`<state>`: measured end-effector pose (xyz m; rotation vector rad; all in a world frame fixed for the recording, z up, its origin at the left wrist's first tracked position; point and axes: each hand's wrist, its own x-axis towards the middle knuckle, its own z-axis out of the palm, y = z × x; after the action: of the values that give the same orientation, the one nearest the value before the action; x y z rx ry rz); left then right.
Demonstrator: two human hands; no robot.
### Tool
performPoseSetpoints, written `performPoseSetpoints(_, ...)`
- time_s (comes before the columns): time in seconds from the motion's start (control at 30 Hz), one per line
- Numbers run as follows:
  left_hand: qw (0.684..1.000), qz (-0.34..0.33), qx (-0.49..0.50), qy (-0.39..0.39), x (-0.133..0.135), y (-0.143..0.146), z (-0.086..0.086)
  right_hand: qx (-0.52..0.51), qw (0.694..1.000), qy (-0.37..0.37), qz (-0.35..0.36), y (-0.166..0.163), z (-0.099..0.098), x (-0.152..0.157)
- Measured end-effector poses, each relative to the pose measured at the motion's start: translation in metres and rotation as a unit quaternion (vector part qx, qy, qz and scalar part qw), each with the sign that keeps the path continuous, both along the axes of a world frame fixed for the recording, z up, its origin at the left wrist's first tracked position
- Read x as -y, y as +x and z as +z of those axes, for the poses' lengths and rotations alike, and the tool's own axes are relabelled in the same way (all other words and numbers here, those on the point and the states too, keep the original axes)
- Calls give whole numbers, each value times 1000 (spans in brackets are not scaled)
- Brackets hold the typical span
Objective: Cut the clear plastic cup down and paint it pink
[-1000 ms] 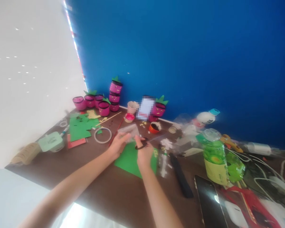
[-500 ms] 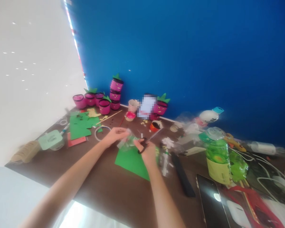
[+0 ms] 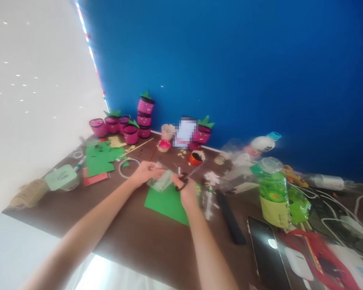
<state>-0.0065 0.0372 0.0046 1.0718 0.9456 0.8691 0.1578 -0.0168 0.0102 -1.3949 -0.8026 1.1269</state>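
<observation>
Between my hands is a small clear plastic bag (image 3: 161, 181), its contents too blurred to make out. My left hand (image 3: 145, 173) pinches the bag's left upper edge. Dark-handled scissors (image 3: 183, 182) sit in my right hand (image 3: 186, 189), their blades pointing away to the upper right. The thumb of that hand is at the bag's right side; whether it presses on the bag I cannot tell. Below both hands a green sheet (image 3: 166, 205) lies on the brown table (image 3: 133, 237).
Pink cups with faces (image 3: 130, 133) stand at the back left by cut green sheets (image 3: 99, 161). A roll of tape (image 3: 121, 171) lies left of my hands. To the right are a black bar (image 3: 230, 217), a phone (image 3: 266, 249) and a green bottle (image 3: 274, 193).
The plastic bag now lies flatter and more spread out between my hands. My hands have barely moved, and the whole view has shifted slightly.
</observation>
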Motion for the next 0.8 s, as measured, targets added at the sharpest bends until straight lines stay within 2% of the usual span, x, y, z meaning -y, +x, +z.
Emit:
performPoseSetpoints(0.23, 1000, -11, 13, 14, 2, 0, 3, -5, 1000, 2, 8, 0, 3, 1)
performPoseSetpoints(0.47, 998, -40, 36, 13, 1, -2, -1, -18, 1000, 26, 1, 2, -1, -1)
performPoseSetpoints(0.8, 998, -27, 19, 44, 2, -1, 0, -20, 1000, 21, 6, 1, -7, -1)
